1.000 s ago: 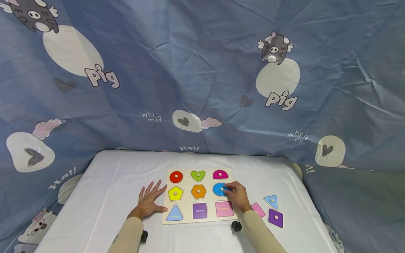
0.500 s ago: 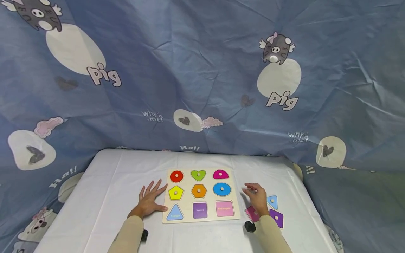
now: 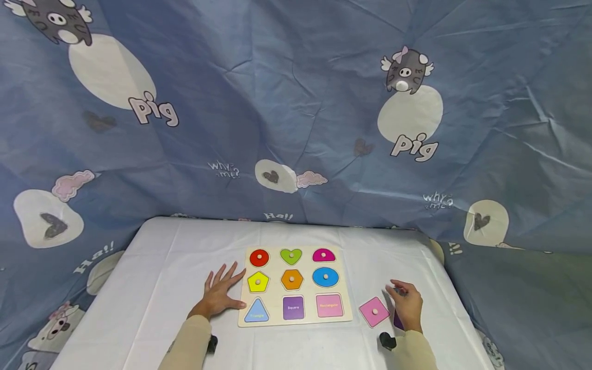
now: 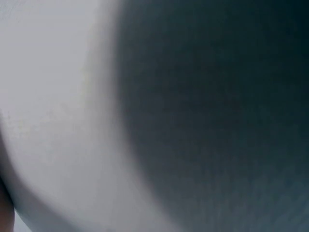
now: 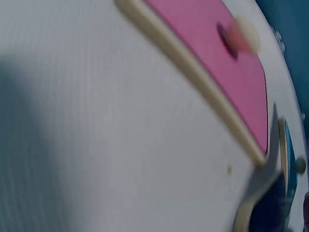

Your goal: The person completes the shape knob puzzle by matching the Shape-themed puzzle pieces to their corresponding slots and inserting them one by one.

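My left hand [image 3: 218,295] lies with spread fingers against the left edge of a wooden shape puzzle board [image 3: 275,300] in the head view. My right hand [image 3: 409,304] hovers over the loose pieces on the right, thumb and forefinger apart above the blue triangle piece, which it mostly hides. In the right wrist view that blue triangle [image 5: 289,164] shows its knob, with a fingertip close by at the frame edge. A purple square piece [image 3: 398,321] is partly under the right hand. The pink rectangle piece [image 3: 368,312] lies left of it, knob up.
Round, heart, half-circle, pentagon, hexagon and blue oval [image 3: 319,278] pieces sit in the board's upper rows. Bottom-row places show printed triangle, square [image 3: 293,312] and rectangle shapes. White cloth covers the table [image 3: 185,257]; a patterned blue curtain [image 3: 296,118] hangs behind.
My right hand has left the blue oval's knob, swung right past the pink rectangle and come over the blue triangle and purple square. My left hand stays at the board's edge.
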A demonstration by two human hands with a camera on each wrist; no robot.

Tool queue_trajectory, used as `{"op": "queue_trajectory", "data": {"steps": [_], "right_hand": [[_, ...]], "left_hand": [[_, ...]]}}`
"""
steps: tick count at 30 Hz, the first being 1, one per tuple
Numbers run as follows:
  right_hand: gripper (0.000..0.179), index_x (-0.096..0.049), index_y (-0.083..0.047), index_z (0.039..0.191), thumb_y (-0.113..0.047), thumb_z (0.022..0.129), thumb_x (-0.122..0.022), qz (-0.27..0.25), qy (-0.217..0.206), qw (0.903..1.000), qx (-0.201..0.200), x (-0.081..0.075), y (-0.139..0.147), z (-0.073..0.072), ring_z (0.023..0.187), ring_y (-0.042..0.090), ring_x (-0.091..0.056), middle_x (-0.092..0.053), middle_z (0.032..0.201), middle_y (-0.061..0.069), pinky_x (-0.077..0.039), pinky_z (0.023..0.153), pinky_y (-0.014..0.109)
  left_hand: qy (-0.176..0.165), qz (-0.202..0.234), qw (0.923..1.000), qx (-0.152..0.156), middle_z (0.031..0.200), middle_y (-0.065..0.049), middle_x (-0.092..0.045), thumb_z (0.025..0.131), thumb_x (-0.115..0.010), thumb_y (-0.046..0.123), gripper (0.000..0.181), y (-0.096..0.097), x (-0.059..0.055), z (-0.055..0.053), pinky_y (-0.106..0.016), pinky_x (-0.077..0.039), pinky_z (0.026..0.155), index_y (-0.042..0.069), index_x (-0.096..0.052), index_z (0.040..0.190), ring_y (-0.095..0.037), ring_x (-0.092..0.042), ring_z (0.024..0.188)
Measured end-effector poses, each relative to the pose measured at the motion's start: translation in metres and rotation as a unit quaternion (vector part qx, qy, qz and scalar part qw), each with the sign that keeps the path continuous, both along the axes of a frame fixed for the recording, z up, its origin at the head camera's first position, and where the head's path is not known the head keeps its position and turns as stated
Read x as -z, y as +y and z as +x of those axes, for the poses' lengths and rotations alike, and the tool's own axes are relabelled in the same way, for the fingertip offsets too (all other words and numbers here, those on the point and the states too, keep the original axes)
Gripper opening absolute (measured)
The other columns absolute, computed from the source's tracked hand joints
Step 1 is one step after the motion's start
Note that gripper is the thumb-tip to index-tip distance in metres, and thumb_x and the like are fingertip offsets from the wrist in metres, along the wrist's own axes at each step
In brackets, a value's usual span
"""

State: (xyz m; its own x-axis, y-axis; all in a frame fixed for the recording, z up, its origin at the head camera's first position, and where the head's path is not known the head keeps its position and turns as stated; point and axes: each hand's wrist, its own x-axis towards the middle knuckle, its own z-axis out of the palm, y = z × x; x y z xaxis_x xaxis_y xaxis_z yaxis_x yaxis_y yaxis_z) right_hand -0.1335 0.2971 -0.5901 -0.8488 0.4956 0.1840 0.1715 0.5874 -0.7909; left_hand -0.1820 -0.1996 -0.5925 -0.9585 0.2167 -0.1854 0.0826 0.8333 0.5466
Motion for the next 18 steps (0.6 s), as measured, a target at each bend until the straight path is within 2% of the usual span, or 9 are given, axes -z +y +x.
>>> {"op": "queue_trajectory", "data": {"steps": [2, 6, 9, 18], "right_hand": [[0.024, -0.072, 0.002, 0.102, -0.009, 0.081, -0.076, -0.007, -0.009, 0.9999, 0.008, 0.001, 0.005, 0.004, 0.085, 0.021, -0.056, -0.065, 0.1, 0.018, -0.043, 0.074, 0.026], [0.027, -0.069, 0.005, 0.106, -0.009, 0.083, -0.072, -0.025, -0.036, 0.9988, 0.021, 0.003, 0.014, 0.012, 0.1, 0.036, -0.057, -0.061, 0.111, 0.025, -0.047, 0.085, 0.046], [0.03, -0.067, 0.006, 0.11, -0.011, 0.085, -0.07, -0.03, -0.063, 0.9971, 0.029, 0.003, 0.018, 0.015, 0.105, 0.041, -0.055, -0.057, 0.114, 0.027, -0.046, 0.088, 0.055], [0.036, -0.062, 0.011, 0.115, -0.012, 0.087, -0.069, -0.063, -0.089, 0.9933, 0.039, 0.007, 0.019, 0.018, 0.114, 0.048, -0.051, -0.053, 0.12, 0.033, -0.04, 0.1, 0.058]], "left_hand": [[0.003, 0.001, 1.0, 0.0, 0.159, -0.015, -0.019, 0.059, -0.088, 0.038, 0.1, 0.0, 0.0, 0.001, -0.059, 0.01, 0.113, 0.015, -0.043, 0.146, -0.04, -0.003, 0.145], [0.0, -0.001, 1.0, 0.001, 0.159, -0.014, -0.019, 0.06, -0.088, 0.039, 0.1, 0.0, 0.0, 0.001, -0.059, 0.011, 0.113, 0.016, -0.042, 0.146, -0.04, -0.002, 0.145], [-0.002, -0.001, 1.0, 0.003, 0.159, -0.014, -0.018, 0.06, -0.088, 0.039, 0.101, 0.0, 0.0, 0.001, -0.059, 0.011, 0.113, 0.016, -0.042, 0.146, -0.04, -0.002, 0.145], [-0.004, 0.003, 1.0, 0.007, 0.159, -0.014, -0.019, 0.059, -0.088, 0.039, 0.1, -0.001, -0.003, 0.0, -0.059, 0.01, 0.113, 0.016, -0.043, 0.146, -0.039, -0.002, 0.145]]}}
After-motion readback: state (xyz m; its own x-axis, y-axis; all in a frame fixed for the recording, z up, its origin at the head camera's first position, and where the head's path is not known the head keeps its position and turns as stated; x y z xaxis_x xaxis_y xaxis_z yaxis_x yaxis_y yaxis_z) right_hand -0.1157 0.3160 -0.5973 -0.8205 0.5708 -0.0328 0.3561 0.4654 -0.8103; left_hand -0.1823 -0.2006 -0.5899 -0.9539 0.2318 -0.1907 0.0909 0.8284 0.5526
